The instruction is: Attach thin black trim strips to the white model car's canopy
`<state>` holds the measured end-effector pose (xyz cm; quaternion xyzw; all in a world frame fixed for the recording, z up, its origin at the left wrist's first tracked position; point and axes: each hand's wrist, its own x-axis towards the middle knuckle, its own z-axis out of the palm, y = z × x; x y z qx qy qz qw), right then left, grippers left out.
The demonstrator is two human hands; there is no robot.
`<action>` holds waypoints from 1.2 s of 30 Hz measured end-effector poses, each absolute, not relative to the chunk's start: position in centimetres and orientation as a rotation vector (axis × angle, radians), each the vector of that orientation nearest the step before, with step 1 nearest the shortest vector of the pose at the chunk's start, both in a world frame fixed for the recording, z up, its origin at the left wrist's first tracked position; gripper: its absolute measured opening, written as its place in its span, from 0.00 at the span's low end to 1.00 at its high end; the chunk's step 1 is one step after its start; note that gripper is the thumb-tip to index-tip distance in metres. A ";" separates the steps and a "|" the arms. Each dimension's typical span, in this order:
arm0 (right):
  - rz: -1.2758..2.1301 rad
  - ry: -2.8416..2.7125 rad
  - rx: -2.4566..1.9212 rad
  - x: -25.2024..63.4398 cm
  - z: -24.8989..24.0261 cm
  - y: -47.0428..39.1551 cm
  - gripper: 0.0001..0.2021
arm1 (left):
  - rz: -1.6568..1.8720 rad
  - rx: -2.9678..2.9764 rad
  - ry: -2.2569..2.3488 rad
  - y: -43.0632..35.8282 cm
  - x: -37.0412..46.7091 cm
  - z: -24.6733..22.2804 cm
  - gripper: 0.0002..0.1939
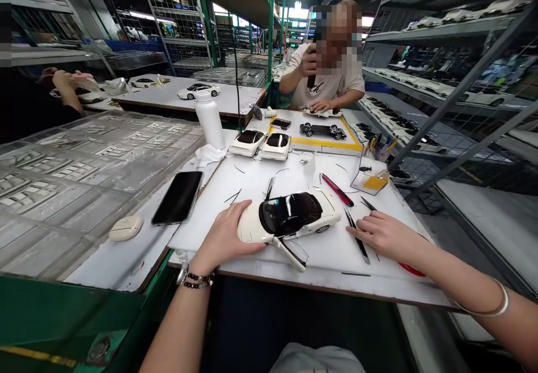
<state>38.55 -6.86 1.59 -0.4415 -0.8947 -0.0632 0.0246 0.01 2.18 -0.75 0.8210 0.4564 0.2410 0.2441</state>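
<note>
A white model car (pixel 298 213) with a black roof sits on the white work surface, both its doors swung out. My left hand (pixel 222 233) is wrapped round the bonnet end, thumb on the near side and fingers on the far side. To the right of the car, the fingers of my right hand (pixel 378 233) are closed at a pair of tweezers (pixel 360 244), which appears to lie on the surface. Just beyond that hand is another slim dark tool (pixel 369 204), partly hidden by the fingers. A red cutter knife (pixel 337 189) lies behind the car's tail.
Two white model cars (pixel 276 146) and a white bottle (pixel 209 121) stand behind. A phone (pixel 178 196) and a cream oval case (pixel 126 228) lie left, beside plastic trays (pixel 84 160). At right is a tool holder (pixel 370 175). A co-worker (pixel 323 76) sits opposite near a black chassis (pixel 323 131).
</note>
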 end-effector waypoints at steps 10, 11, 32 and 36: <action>-0.130 -1.873 -1.365 34.1 2.3 -10.2 0.04 | 1.017 2.187 1.608 -2.6 3.7 -2.3 0.46; -0.081 -1.757 -1.385 33.1 2.1 -10.3 0.05 | 1.046 2.185 1.640 -2.8 4.2 -2.5 0.47; 0.565 -1.092 -1.495 26.6 0.2 -6.1 0.11 | 1.156 2.251 1.753 -3.8 5.2 -3.4 0.46; 0.686 -0.904 -1.369 27.0 0.1 -6.4 0.13 | 1.130 2.267 1.729 -3.9 4.9 -3.2 0.46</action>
